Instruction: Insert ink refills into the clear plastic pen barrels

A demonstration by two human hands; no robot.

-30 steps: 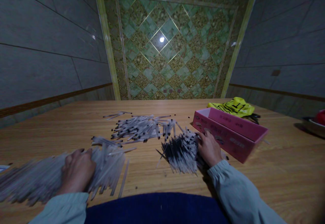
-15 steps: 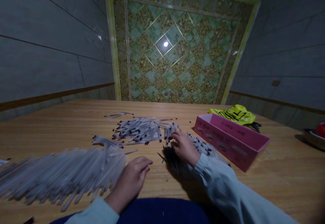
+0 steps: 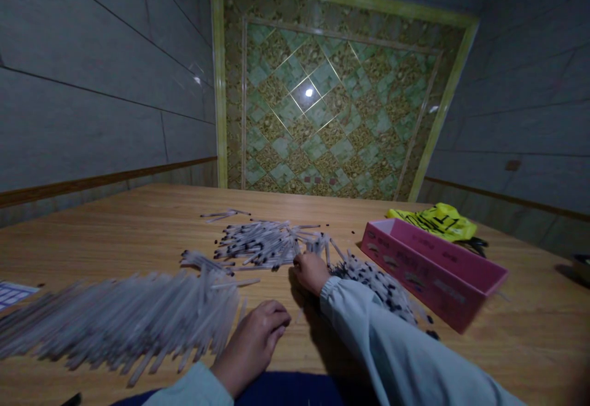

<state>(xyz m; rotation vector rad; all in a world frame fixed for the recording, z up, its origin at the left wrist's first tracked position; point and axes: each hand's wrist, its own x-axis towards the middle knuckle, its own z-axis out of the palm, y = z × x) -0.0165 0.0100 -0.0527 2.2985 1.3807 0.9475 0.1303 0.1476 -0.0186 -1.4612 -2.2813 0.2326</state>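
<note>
My left hand rests near the table's front edge, right of a large spread of pale translucent tubes. Its fingers are curled together, and anything between them is too small to make out. Farther forward, my right hand touches the near right edge of a pile of pale sticks with dark tips. Its fingers are bent down in a pinch, and what they hold is hidden. Beside my right wrist lies another heap of dark-tipped pieces.
A long pink open box stands at the right, with a yellow plastic bag behind it. A dark bowl sits at the far right edge. A printed sheet lies at the left on the wooden table.
My right hand has moved left and down, to the edge of the dark-tipped pile. The thin dark pieces near its palm no longer show. The view has shifted slightly, and my left hand stays curled.
</note>
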